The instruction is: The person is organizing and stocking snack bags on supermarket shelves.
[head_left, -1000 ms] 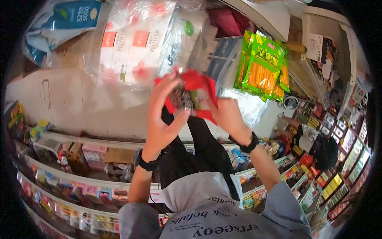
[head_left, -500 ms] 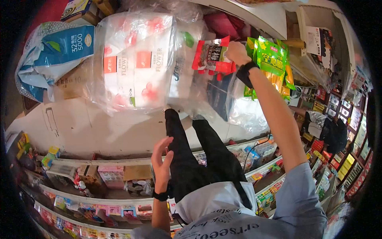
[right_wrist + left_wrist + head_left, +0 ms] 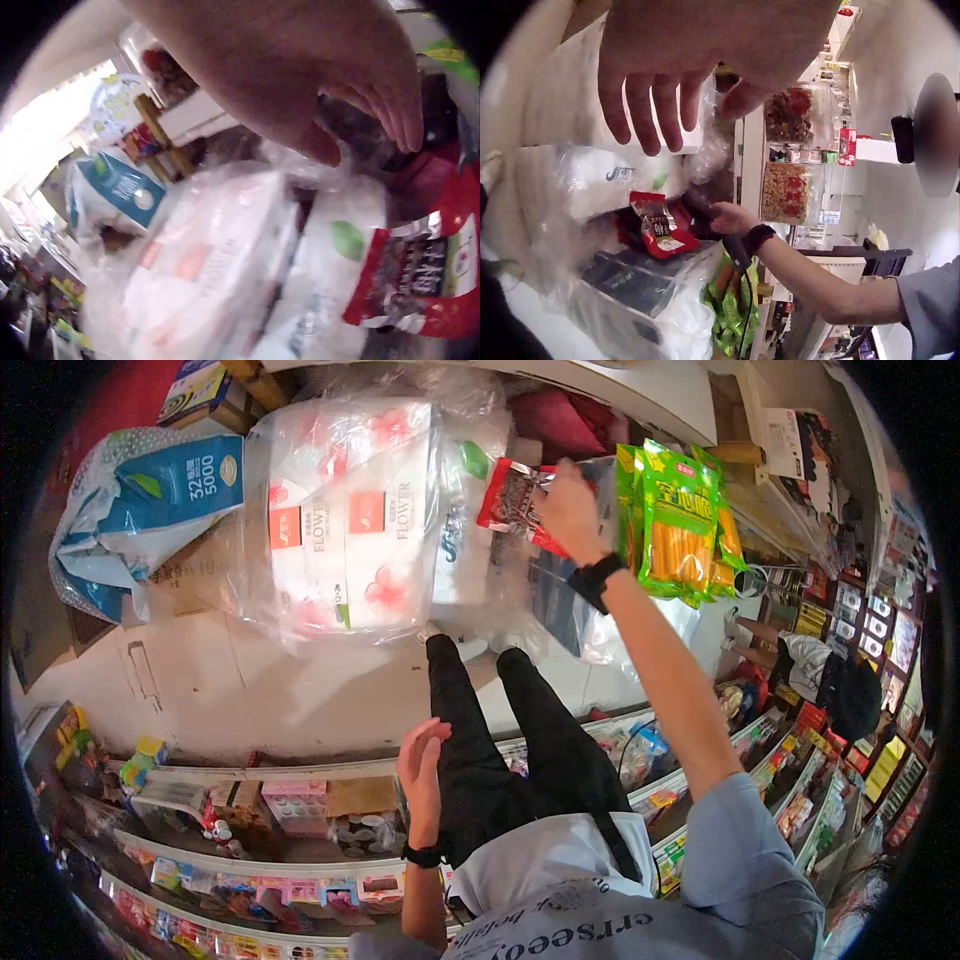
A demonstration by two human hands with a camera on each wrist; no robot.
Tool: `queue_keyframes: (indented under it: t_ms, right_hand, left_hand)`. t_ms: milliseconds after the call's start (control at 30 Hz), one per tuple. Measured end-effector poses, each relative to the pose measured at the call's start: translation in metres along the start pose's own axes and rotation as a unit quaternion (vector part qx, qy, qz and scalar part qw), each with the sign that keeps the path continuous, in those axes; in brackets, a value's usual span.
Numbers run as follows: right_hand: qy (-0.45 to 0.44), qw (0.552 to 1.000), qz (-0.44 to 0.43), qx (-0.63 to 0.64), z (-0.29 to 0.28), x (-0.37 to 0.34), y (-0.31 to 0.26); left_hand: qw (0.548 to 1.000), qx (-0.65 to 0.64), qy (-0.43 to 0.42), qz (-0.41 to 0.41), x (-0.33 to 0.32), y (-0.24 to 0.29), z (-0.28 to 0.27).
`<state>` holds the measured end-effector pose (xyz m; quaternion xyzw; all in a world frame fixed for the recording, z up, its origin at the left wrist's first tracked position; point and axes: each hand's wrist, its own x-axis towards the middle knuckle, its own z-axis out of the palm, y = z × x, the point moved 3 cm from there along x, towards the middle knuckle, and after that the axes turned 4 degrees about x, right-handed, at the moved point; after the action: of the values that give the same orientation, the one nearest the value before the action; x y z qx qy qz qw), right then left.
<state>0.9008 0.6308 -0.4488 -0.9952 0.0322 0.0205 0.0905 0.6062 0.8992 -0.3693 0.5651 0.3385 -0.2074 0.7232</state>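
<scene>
A red snack packet (image 3: 510, 500) with a dark printed front lies on plastic-wrapped goods, left of the green snack bags (image 3: 685, 525). My right hand (image 3: 570, 512) is just over its right end and covers part of it in the head view. In the right wrist view, the fingers of that hand (image 3: 300, 75) are loosely bent around nothing, with the packet (image 3: 409, 277) below them. My left hand (image 3: 422, 760) hangs by my thigh, its fingers relaxed; the left wrist view shows this hand (image 3: 697, 60) with nothing in it.
A plastic-wrapped bundle of flower-print tissue packs (image 3: 350, 530) stands left of the packet, then a blue and white bag (image 3: 160, 500). Shelves of small goods (image 3: 290, 840) run close behind my legs. Another person (image 3: 810, 665) is at the right. Clear tubs (image 3: 789, 191) stand beyond the counter edge.
Both hands first held the red packet before me. The right hand carried it over to beside the green bags and let go, while the left hand dropped to my side.
</scene>
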Motion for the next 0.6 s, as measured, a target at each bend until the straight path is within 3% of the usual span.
queue_keyframes:
  t_ms: [33,100,167,300,367,467,600]
  right_hand:
    - [-0.04,0.998,0.017,0.052,-0.003,-0.011,-0.013]
    - [-0.116,0.98,-0.032,0.159,-0.007,-0.048,-0.044]
    - [-0.142,0.954,-0.057,0.257,-0.008,-0.104,-0.066]
    - [-0.324,0.897,-0.126,0.272,-0.033,-0.208,-0.094]
    - [-0.279,0.9,-0.131,0.307,-0.048,-0.252,-0.084]
    - [-0.328,0.903,-0.086,0.264,-0.072,-0.31,-0.054]
    - [-0.275,0.914,0.012,0.299,-0.082,-0.375,0.027]
  left_hand:
    - [1.0,0.013,0.0,0.007,-0.001,0.004,0.002]
    - [0.999,0.037,-0.005,0.014,-0.003,0.009,0.005]
    - [0.998,0.058,0.027,0.02,-0.005,0.01,0.007]
    - [0.989,0.138,-0.026,0.048,-0.016,0.011,0.001]
    - [0.99,0.13,-0.049,0.036,-0.024,0.007,-0.001]
    - [0.981,0.19,-0.027,-0.015,-0.039,0.014,0.011]
    - [0.947,0.274,-0.133,0.099,-0.052,0.006,0.037]
